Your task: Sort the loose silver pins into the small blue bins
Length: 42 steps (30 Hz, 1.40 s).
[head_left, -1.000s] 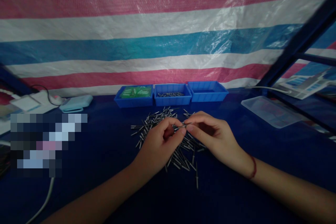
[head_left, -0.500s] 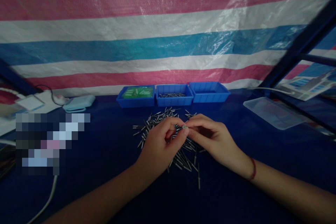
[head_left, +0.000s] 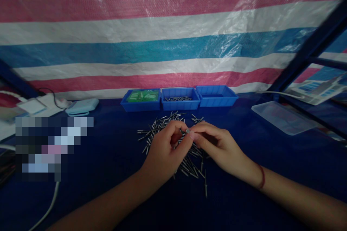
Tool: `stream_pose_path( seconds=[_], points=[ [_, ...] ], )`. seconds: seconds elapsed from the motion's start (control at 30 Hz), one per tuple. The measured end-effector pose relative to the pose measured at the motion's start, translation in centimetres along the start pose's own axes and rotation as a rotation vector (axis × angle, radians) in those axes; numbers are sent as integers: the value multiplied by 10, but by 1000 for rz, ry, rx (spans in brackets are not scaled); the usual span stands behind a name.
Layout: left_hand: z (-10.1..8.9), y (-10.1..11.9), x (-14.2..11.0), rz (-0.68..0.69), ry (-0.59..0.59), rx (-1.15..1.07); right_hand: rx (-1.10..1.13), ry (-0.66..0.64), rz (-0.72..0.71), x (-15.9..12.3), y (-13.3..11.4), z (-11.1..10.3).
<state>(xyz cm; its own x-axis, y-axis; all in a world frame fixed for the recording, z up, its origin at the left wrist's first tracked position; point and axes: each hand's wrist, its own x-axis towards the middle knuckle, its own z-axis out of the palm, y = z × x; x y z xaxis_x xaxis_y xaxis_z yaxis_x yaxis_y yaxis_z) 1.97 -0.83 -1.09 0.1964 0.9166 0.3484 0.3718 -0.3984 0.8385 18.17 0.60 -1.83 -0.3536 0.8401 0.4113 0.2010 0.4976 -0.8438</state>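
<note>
Above a loose pile of blind rivets (head_left: 188,168), my two hands meet fingertip to fingertip. Thumb and forefinger of my left hand (head_left: 165,151) are closed on one small metal rivet (head_left: 187,131), whose grey end shows between the tips. My right hand (head_left: 221,144), with a dark red cord at the wrist, pinches at the same spot from the right. Most of the held rivet is covered by fingers. One single rivet (head_left: 206,186) lies apart at the pile's near side.
Behind the pile stand three blue bins: the left bin (head_left: 141,105) has green packets, the middle bin (head_left: 180,105) holds rivets, the right bin (head_left: 217,101) shows a bare inside. A clear plastic lid (head_left: 283,117) lies right; a light blue case (head_left: 82,107) lies left.
The rivet has turned between my fingertips: its long side showed earlier, now only its grey end. Both hands stay close together over the pile. The view has shifted slightly.
</note>
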Motion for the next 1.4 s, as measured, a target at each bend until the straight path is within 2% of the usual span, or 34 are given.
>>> stream_pose_path(
  seconds=[0.23,0.47,0.73,0.93,1.1,1.3,1.4],
  points=[
    [0,-4,1,-45,-44,-44,57,117,89,1,-3,-2],
    [1,-6,1,-29,-53,-44,182,138,130,-1,0,-1],
    [2,-9,1,-4,-40,-7,158,121,124,-1,1,-1],
    [-1,-5,2,149,74,106,85,88,40,-1,7,0],
    [-3,-1,0,244,97,159,53,40,-32,-1,8,1],
    [-3,-4,0,175,66,125,-57,28,-87,2,5,-2],
    [-1,-6,-2,125,120,83,-240,147,-156,14,4,-11]
  ],
)
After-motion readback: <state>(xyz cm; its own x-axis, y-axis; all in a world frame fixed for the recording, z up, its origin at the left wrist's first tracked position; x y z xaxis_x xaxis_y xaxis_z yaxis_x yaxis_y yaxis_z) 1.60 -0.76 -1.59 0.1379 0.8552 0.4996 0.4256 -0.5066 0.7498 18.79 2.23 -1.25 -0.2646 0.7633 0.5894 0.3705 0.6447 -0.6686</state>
